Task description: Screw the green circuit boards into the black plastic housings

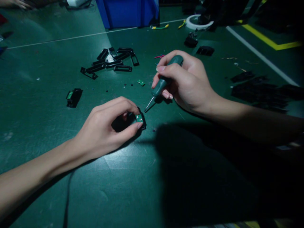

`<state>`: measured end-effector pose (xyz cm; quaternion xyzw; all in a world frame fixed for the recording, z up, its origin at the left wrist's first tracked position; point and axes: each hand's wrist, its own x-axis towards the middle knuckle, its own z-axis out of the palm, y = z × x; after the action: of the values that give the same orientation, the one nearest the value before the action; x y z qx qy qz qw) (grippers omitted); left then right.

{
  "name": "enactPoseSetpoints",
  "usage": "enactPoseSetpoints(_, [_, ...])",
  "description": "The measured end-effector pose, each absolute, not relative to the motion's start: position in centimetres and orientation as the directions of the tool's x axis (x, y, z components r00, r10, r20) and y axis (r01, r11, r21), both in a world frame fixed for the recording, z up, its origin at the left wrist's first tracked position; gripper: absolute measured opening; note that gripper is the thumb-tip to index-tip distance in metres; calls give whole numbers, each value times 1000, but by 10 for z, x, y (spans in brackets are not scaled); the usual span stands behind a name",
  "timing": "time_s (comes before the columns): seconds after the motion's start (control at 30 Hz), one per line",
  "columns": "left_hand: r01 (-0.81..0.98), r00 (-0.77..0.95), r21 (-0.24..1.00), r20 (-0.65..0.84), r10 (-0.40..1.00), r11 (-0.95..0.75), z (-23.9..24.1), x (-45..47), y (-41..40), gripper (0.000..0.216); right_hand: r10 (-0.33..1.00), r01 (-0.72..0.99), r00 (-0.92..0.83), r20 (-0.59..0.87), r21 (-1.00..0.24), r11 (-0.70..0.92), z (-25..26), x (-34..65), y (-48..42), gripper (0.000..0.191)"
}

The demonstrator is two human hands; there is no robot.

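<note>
Between thumb and fingers, my left hand [111,123] pinches a small black housing with a green circuit board [139,118] on it, low against the table. My right hand [185,77] is closed round the dark green handle of a screwdriver [159,85]. The screwdriver's tip points down and left, just beside the upper right of the held housing; whether it touches cannot be told. A loose green circuit board [141,82] lies beyond my left hand. Farther left sits another black housing with a green board [74,97].
Several black rectangular frames [114,63] lie in a heap beyond my hands. A blue bin [128,14] and a white tape roll [199,22] stand at the back. Dark parts [258,91] are piled at right. Another person's hand [22,4] shows at top left.
</note>
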<state>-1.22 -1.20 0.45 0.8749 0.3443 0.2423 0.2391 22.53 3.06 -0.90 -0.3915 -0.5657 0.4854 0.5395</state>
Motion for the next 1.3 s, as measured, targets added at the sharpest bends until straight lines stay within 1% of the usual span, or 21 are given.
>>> enactPoseSetpoints(0.37, [509, 620, 608, 232, 749, -609, 6, -9, -16, 13, 965, -78, -113, 235, -971, 227, -9, 225, 31, 11])
enactPoseSetpoints(0.63, [486, 637, 580, 277, 719, -654, 5, -11, -18, 16, 966, -79, -111, 232, -971, 224, -8, 226, 32, 11])
enactPoseSetpoints(0.87, [480, 656, 565, 278, 702, -671, 5, -12, -18, 18, 962, -100, -114, 250, -966, 239, -11, 226, 31, 12])
enactPoseSetpoints(1.1, [480, 673, 543, 275, 686, -689, 6, -13, -18, 19, 970, -99, -128, 206, -976, 194, -11, 228, 31, 17])
enactPoseSetpoints(1.3, [478, 677, 559, 258, 690, -678, 7, -15, -18, 20, 973, -108, -121, 195, -977, 183, -10, 228, 31, 19])
